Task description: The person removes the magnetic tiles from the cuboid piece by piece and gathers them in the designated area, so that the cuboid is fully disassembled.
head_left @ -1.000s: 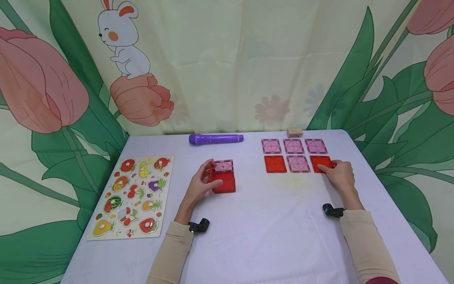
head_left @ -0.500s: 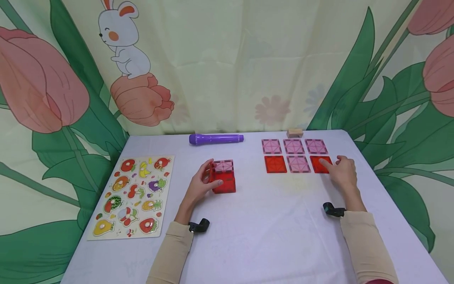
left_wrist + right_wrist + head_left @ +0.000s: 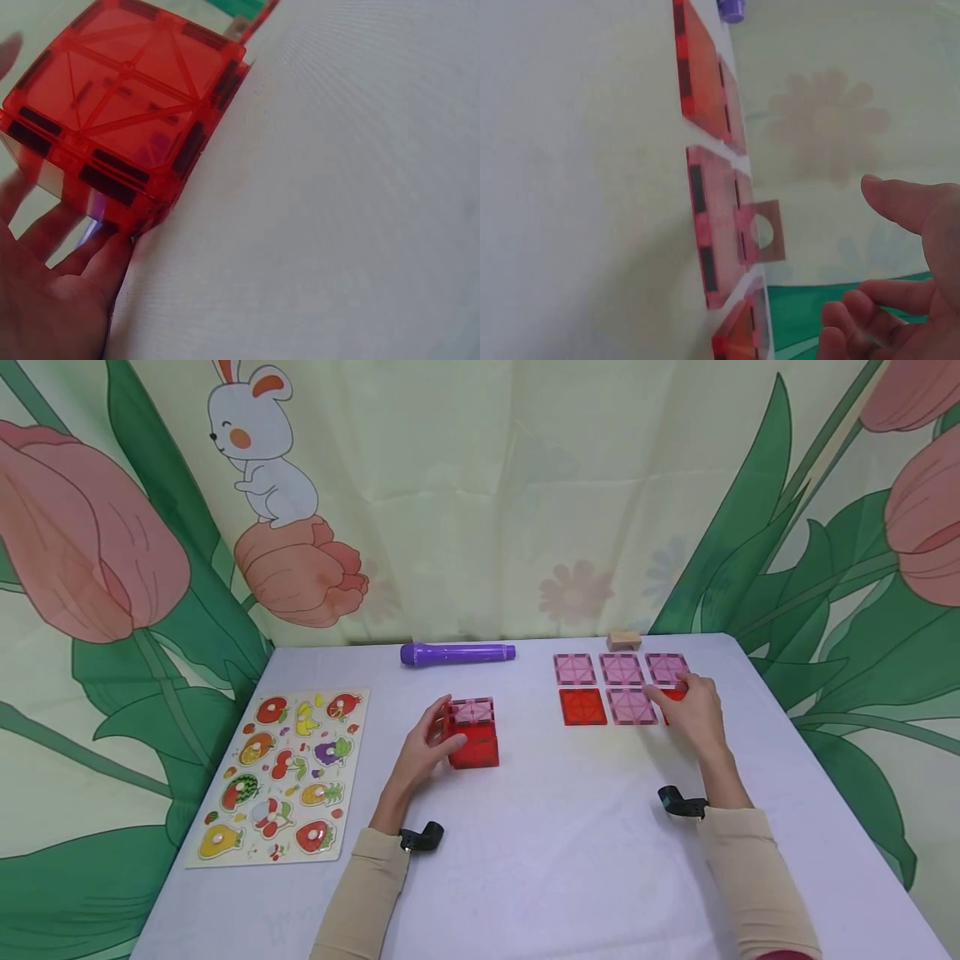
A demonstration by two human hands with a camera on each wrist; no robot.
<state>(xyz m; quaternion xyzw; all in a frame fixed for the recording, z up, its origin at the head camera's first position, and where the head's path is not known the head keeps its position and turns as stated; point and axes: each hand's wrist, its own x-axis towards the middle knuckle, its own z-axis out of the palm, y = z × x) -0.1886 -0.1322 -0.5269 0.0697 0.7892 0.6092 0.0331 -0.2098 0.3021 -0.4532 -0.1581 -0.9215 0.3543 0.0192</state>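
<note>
My left hand [image 3: 422,752] grips the left side of a small box [image 3: 474,748] built of translucent red magnetic tiles, with a pink tile [image 3: 472,711] across its back top part. In the left wrist view, the fingers [image 3: 51,238] lie along one wall of the red box [image 3: 131,90]. Above the tile rows on the right, my right hand [image 3: 693,714] hovers, thumb and fingers apart and nothing between them. It partly hides a red magnetic tile [image 3: 670,697]. Beside its thumb lies a pink magnetic tile [image 3: 632,707]; another red tile [image 3: 582,707] lies further left.
Several pink tiles [image 3: 573,669] form the back row, with a small wooden block [image 3: 623,641] behind them. A purple toy microphone [image 3: 457,654] lies near the table's back edge. At the left is a fruit puzzle board [image 3: 281,777]. A printed curtain [image 3: 450,510] hangs behind the table.
My right hand has come off the front-right red tile and moved left towards the middle pink tile. My left hand stays at the box.
</note>
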